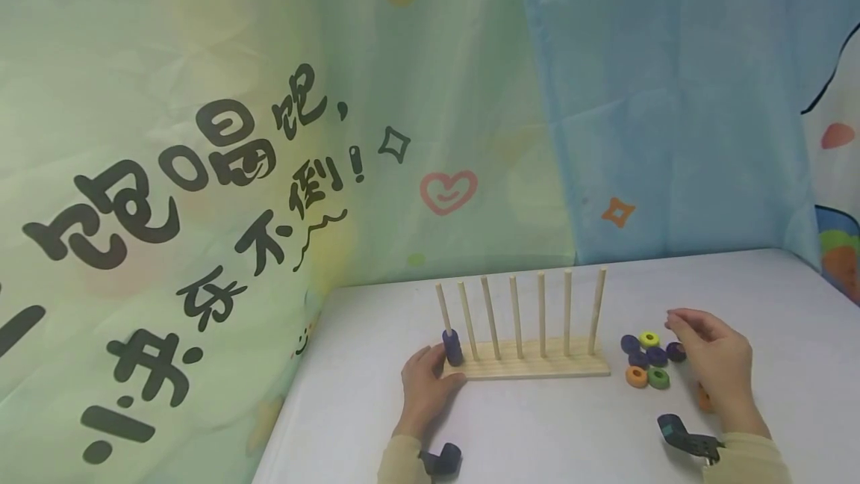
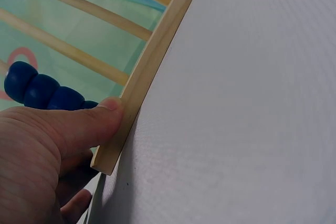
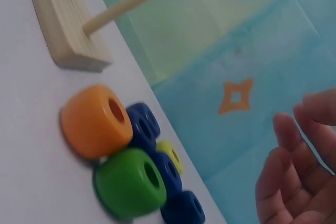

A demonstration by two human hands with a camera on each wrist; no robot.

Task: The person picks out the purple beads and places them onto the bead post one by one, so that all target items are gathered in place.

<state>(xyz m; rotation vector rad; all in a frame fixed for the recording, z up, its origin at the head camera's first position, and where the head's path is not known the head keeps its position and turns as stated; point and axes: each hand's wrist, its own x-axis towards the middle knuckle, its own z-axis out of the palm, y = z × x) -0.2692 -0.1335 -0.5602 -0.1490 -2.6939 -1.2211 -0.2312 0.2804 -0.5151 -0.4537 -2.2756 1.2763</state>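
Observation:
A wooden peg board (image 1: 537,369) with several upright pegs stands on the table. Blue beads (image 1: 452,348) are stacked on its leftmost peg; the left wrist view shows them as a row of rounded beads (image 2: 42,90). My left hand (image 1: 425,387) grips the board's left end, the thumb on its front edge and the other fingers partly hidden. My right hand (image 1: 720,357) is raised at the right of loose beads, fingers loosely bent, nothing visible between them. Among those beads are an orange bead (image 3: 97,123), a green bead (image 3: 130,184), a yellow bead (image 1: 649,339) and several dark blue ones (image 1: 656,355).
Another orange bead (image 1: 705,399) lies partly hidden behind the right hand. The white table (image 1: 537,432) meets a printed cloth backdrop (image 1: 430,133) at its back and left. Black wrist mounts (image 1: 687,438) show at both sleeves.

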